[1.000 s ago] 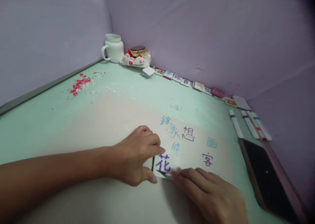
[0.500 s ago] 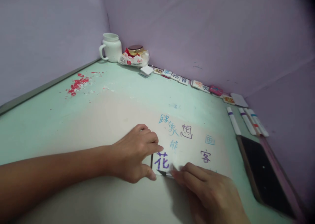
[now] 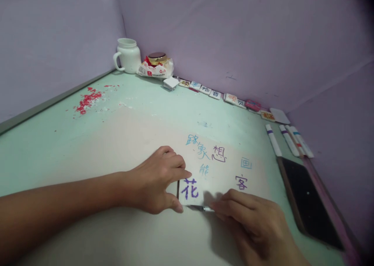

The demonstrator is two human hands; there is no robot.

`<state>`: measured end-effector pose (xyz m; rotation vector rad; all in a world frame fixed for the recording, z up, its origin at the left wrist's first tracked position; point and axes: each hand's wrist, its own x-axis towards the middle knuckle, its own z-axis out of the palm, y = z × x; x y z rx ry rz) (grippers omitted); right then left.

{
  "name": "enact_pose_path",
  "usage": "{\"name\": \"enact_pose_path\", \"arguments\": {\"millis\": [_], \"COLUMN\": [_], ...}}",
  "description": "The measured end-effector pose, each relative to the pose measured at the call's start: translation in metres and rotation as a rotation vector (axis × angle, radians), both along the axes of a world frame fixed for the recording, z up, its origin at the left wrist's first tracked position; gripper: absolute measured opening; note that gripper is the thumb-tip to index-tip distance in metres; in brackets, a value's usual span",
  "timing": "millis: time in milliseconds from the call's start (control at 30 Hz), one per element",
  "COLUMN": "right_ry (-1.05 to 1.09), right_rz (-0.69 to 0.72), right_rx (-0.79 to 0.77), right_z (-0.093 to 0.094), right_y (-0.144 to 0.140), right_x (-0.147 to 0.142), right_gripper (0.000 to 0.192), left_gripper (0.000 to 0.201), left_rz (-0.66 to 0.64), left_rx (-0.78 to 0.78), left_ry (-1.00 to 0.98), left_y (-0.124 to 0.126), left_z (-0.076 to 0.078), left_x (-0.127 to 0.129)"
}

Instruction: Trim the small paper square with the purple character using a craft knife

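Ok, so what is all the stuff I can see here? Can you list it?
table: one, pale green, fills the view
paper sheet: one, white with blue and purple characters, under both hands
blade tool: one, thin and dark, at the sheet's near edge
mug: one, white, far corner
jar: one, gold lid, in a red and white wrapper beside the mug
tiles: a row, white with characters, along the far wall
markers: about four, white, right side
dark slab: one, black, near right
red crumbs: a patch, far left
left hand: pressing the sheet's left edge
right hand: grip on the blade tool
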<state>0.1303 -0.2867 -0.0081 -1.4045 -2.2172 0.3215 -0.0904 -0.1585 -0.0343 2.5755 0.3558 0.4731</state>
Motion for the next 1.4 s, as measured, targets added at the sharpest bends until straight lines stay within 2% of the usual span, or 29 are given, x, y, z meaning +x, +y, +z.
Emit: {"name": "enact_pose_path", "arguments": {"millis": [200, 500, 800, 933, 1067, 1267, 1400], "right_ry": [-0.146, -0.275, -0.213, -0.177, -0.118, -0.005, 0.060], "right_rz": [-0.039, -0.064, 0.004, 0.026, 0.044, 0.071, 0.075], "right_rx": [0.125, 0.200, -0.020, -0.035, -0.036, -0.189, -0.213], "right_z": [-0.009, -0.014, -0.006, -0.003, -0.002, -0.003, -0.004], "right_y": [-0.006, -0.008, 0.000, 0.003, 0.007, 0.003, 0.000], "right_x": [-0.002, -0.011, -0.012, -0.010, -0.009, -0.003, -0.002], "right_gripper": [0.034, 0.048, 0.044, 0.044, 0.035, 0.032, 0.029], "left_gripper": [0.061, 0.064, 0.063, 0.063, 0.064, 0.064, 0.062], "left_rz": [0.010, 0.006, 0.001, -0.007, -0.013, -0.013, -0.009], "left_rx": [-0.009, -0.005, -0.004, 0.004, 0.003, 0.006, 0.003], "left_ry": [0.019, 0.007, 0.012, -0.008, -0.004, -0.011, 0.013], "left_y": [-0.001, -0.002, 0.000, 0.000, 0.000, 0.000, -0.001], "left_z": [0.001, 0.001, 0.000, -0.001, 0.000, 0.001, 0.001], "left_x": [-0.001, 0.000, 0.000, 0.000, 0.000, 0.001, 0.000]}}
